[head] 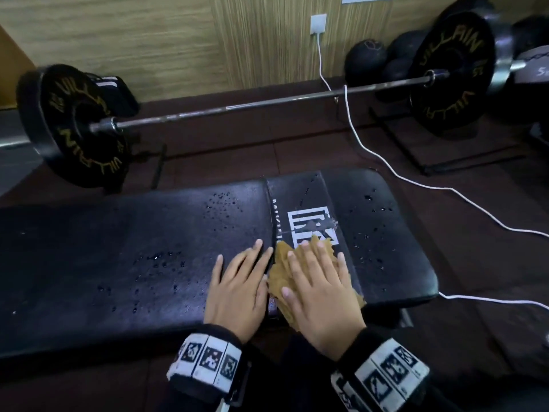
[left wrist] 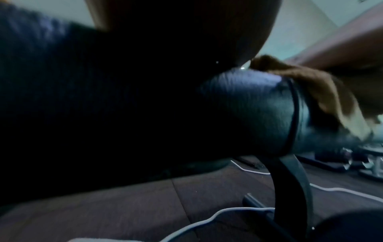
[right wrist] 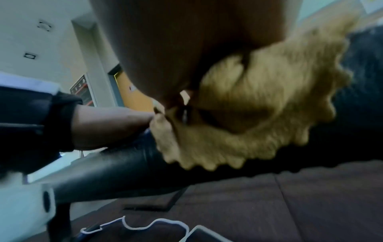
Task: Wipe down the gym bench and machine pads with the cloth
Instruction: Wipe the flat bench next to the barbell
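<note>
A black padded gym bench (head: pixel 118 248) lies across the head view, speckled with water drops and split by a seam near its right third. My right hand (head: pixel 320 286) presses flat, fingers straight, on a tan cloth (head: pixel 280 272) over the white logo panel. The cloth (right wrist: pixel 269 106) bulges out from under the palm in the right wrist view, and it (left wrist: pixel 306 85) drapes over the bench edge (left wrist: pixel 259 106) in the left wrist view. My left hand (head: pixel 240 283) rests flat on the pad just left of the seam, beside the cloth.
A loaded barbell (head: pixel 237 107) with black plates (head: pixel 74 126) sits on the floor behind the bench. A white cable (head: pixel 386 165) runs from a wall socket (head: pixel 318 24) across the dark floor and past the bench's right end. Medicine balls (head: pixel 368 59) are stacked at the back right.
</note>
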